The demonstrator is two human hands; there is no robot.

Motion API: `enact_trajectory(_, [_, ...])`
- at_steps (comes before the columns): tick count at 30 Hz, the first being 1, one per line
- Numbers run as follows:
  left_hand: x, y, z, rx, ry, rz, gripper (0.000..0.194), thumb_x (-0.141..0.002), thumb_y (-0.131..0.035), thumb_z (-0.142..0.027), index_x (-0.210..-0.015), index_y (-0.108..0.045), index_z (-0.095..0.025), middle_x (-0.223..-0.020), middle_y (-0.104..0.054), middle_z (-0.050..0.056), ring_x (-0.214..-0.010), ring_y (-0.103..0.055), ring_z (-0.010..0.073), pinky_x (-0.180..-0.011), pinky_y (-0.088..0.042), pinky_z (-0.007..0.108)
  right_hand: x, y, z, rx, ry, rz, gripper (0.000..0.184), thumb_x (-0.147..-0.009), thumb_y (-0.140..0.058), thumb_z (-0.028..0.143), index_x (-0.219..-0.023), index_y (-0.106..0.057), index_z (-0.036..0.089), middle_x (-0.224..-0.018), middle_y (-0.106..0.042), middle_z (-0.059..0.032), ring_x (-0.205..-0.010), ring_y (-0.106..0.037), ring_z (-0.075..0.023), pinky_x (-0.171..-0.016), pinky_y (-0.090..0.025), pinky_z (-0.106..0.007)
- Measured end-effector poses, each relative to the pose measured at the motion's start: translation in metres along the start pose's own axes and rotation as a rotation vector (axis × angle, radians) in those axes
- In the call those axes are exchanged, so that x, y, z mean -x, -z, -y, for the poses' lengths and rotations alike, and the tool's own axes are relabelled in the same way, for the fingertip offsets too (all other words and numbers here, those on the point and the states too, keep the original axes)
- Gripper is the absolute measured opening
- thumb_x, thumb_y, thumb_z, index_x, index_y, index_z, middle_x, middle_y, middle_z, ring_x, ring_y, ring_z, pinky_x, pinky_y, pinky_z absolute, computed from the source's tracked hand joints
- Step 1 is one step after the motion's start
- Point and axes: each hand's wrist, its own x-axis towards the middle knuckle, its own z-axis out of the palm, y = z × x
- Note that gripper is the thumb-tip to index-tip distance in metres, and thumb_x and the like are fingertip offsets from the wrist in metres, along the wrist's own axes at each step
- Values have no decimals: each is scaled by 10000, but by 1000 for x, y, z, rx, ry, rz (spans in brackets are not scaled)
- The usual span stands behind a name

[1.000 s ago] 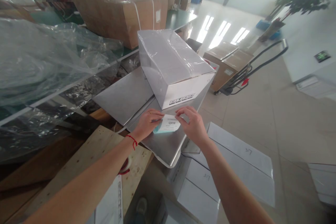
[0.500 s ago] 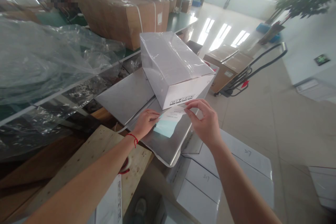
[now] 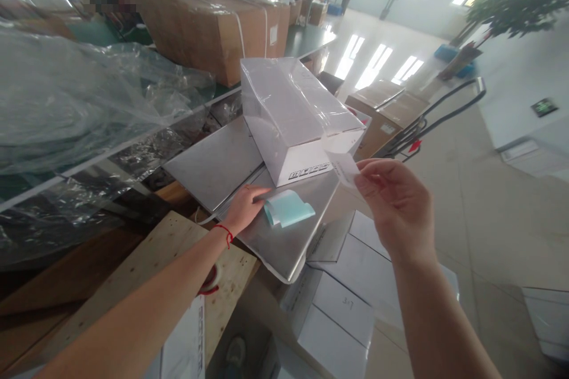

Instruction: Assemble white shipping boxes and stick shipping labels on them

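Note:
A white carton wrapped in clear film (image 3: 293,118) rests on a shiny metal platform (image 3: 213,160). My right hand (image 3: 398,207) is raised to the right of the carton and pinches a white label (image 3: 343,167) that hangs free in the air. My left hand (image 3: 242,208) lies on the platform with its fingers closed on one end of the light blue backing sheet (image 3: 290,213), which curls up on the metal just in front of the carton.
Crumpled clear plastic (image 3: 84,100) covers the bench at left. Big brown cartons (image 3: 208,23) stand behind. A hand truck with a brown box (image 3: 386,112) is on the floor at right. Flat white cartons (image 3: 351,296) lie stacked below the platform. A wooden board (image 3: 146,272) is under my left forearm.
My right hand peeled the white label off the blue backing and lifted it up and to the right. The backing stayed on the platform under my left hand.

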Motion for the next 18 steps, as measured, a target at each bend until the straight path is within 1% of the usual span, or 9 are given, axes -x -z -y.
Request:
enact_trajectory(2, [4,11,-4,1,6,-18,454,-778,-549,-33,-1164,-714,-206,-1196,-740,52,-1125,-660,210,-1056,-503,387,4,1,5,28,5,111,31,-868,-671,250,-877,-642,242,-1002,-696,-20,-953,-655,-172,-855,-531,-343])
enact_trajectory(3, [8,18,-8,13,16,-32,453,-783,-538,-40,-1174,-702,-201,-1214,-731,57,-1136,-656,210,-1059,-501,392,7,0,8,31,8,170,24,-877,-659,246,-881,-636,243,-1015,-691,-23,-969,-651,-176,-863,-527,-349])
enact_trajectory(6, [24,47,-21,108,70,-92,327,-839,-544,-139,-1121,-703,-183,-1171,-740,74,-1092,-672,213,-995,-530,383,20,-9,15,39,28,339,36,-891,-636,217,-873,-622,245,-1051,-667,-22,-1015,-635,-172,-880,-509,-336])
enact_trajectory(9, [52,84,-33,205,140,-139,255,-888,-566,-272,-1080,-711,-188,-1129,-742,76,-1035,-683,205,-913,-545,340,40,-23,22,68,33,479,77,-891,-623,176,-862,-623,247,-1071,-652,-17,-1014,-628,-150,-861,-489,-294])
enact_trajectory(11, [79,108,-30,236,205,-184,259,-899,-573,-335,-1066,-713,-196,-1116,-739,71,-1023,-681,197,-912,-538,325,60,-34,26,40,-1,478,82,-890,-627,169,-872,-634,248,-1044,-653,-17,-992,-626,-148,-854,-481,-286])
enact_trajectory(13, [118,132,-11,248,317,-260,282,-895,-576,-383,-1059,-701,-190,-1109,-734,77,-1028,-677,198,-947,-527,335,87,-48,28,-45,-92,383,65,-880,-650,179,-881,-648,244,-1019,-646,-25,-986,-619,-158,-854,-476,-293])
enact_trajectory(14, [145,143,4,250,396,-303,306,-888,-578,-410,-1063,-688,-185,-1118,-728,86,-1043,-673,205,-967,-521,347,102,-56,29,-91,-157,312,54,-870,-667,188,-883,-655,239,-1023,-638,-31,-989,-612,-163,-854,-473,-296])
enact_trajectory(16, [212,166,38,227,603,-404,379,-856,-587,-475,-1074,-654,-173,-1151,-714,115,-1077,-666,231,-993,-512,385,138,-76,28,-170,-309,172,60,-842,-709,211,-876,-663,230,-1045,-622,-34,-994,-598,-163,-849,-461,-290])
enact_trajectory(18, [295,188,69,127,869,-507,458,-803,-587,-523,-1094,-619,-171,-1195,-690,140,-1121,-648,271,-1014,-500,437,176,-103,23,-228,-476,80,90,-818,-741,239,-864,-665,228,-1039,-616,-24,-982,-584,-152,-832,-442,-277])
